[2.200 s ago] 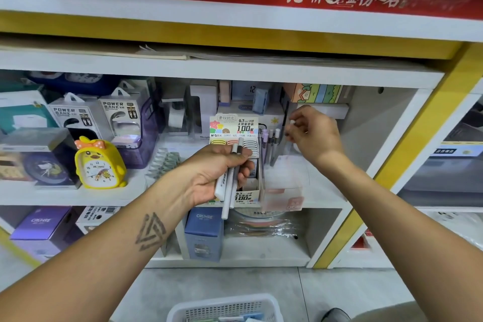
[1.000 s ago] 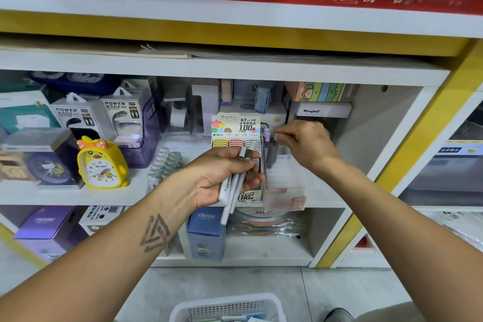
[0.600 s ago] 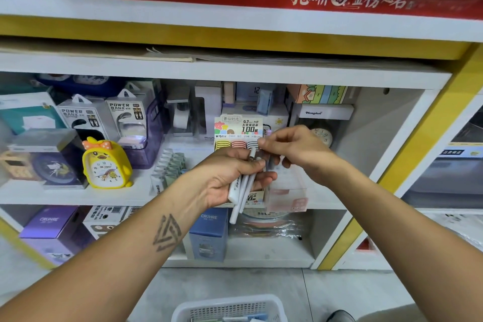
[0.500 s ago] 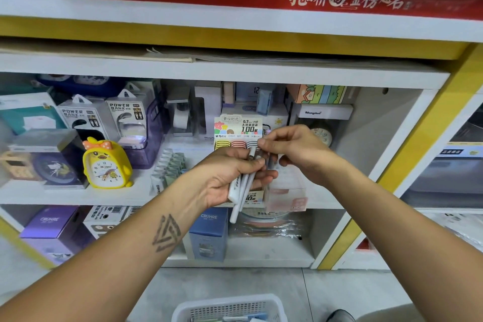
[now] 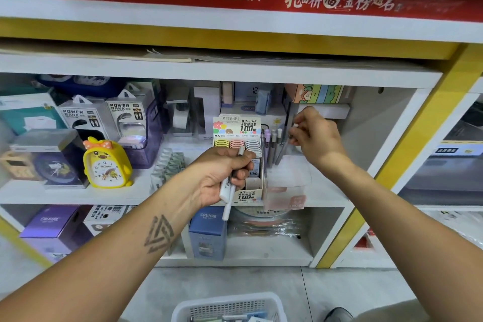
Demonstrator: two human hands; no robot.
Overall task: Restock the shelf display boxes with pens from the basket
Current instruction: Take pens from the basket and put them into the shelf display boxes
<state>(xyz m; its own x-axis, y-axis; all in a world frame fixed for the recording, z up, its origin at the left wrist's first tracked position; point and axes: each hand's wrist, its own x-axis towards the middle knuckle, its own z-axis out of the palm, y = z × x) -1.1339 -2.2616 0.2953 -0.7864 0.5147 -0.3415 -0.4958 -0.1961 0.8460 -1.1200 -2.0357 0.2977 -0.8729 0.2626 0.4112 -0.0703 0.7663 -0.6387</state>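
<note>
Left hand (image 5: 222, 172): fist curled round spare pens (image 5: 230, 188), held as a ready supply in front of the lead box (image 5: 239, 162).
Spare pens: long axis near upright, lower ends toward the floor.
Clear display box (image 5: 287, 180): open-topped, several pens already standing inside.
Right hand (image 5: 317, 136): fingertips pinching one grey pen (image 5: 283, 150), tilted, tip down into that box, apparently to seat it.
Basket (image 5: 230, 307): below, on the floor.
</note>
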